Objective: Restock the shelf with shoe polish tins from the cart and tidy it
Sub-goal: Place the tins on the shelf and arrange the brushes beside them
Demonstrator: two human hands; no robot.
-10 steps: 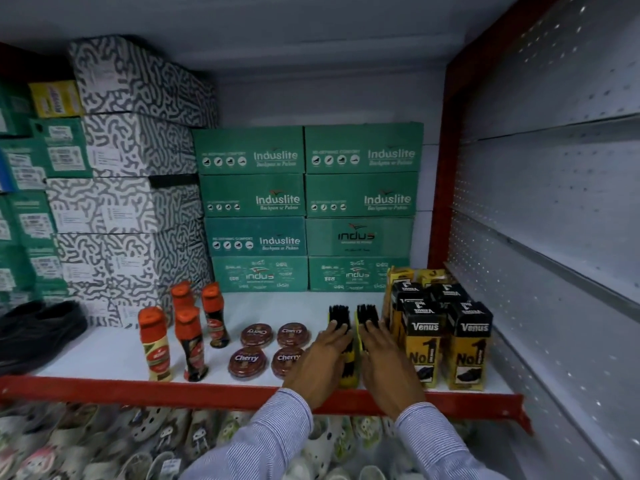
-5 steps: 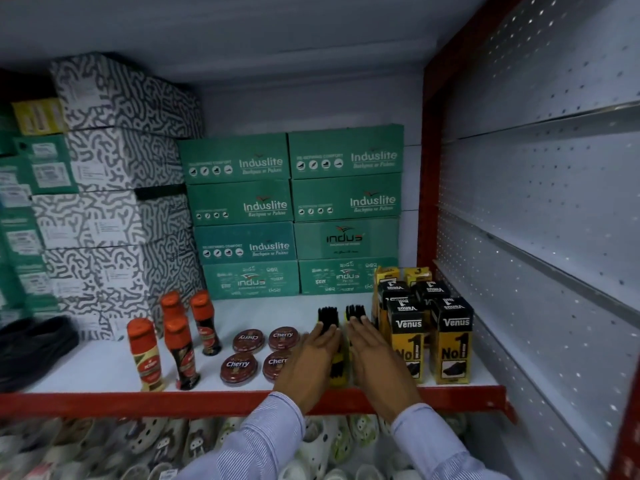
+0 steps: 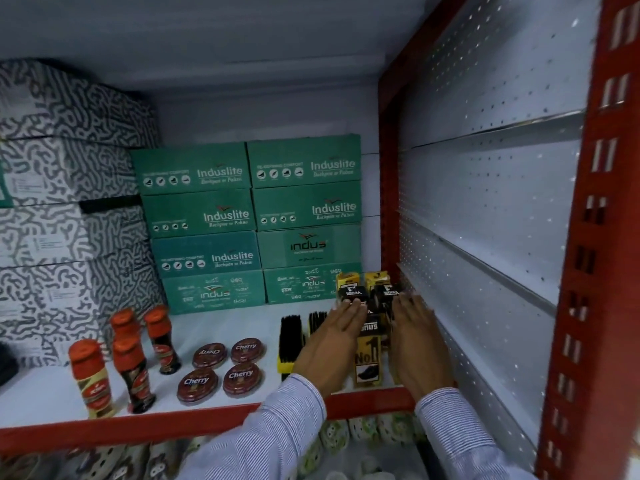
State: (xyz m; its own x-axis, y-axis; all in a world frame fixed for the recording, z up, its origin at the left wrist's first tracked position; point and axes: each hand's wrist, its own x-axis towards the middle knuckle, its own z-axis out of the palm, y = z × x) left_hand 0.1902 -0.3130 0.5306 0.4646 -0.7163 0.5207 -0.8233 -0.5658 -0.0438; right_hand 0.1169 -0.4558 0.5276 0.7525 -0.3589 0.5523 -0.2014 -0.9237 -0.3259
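Several round maroon Cherry polish tins [image 3: 221, 368] lie flat in a small cluster near the front of the white shelf [image 3: 41, 400]. To their right, a block of yellow-and-black Venus boxes [image 3: 369, 358] stands against the shelf's right end. My left hand [image 3: 329, 348] lies flat against the block's left side. My right hand [image 3: 417, 344] lies flat against its right side. The fingers of both hands are straight and hold nothing. Two black-bristled brushes [image 3: 290, 341] stand just left of my left hand. No cart is in view.
Several orange-capped polish bottles [image 3: 135, 368] stand at the front left. Green Induslite boxes [image 3: 249, 220] and black-and-white patterned boxes [image 3: 65, 202] are stacked along the back. A perforated grey panel [image 3: 485, 220] and a red upright [image 3: 588, 271] close the right side. Footwear [image 3: 367, 431] hangs below.
Both hands have moved right from the brushes to either side of the Venus boxes. My view has also shifted right and closer.
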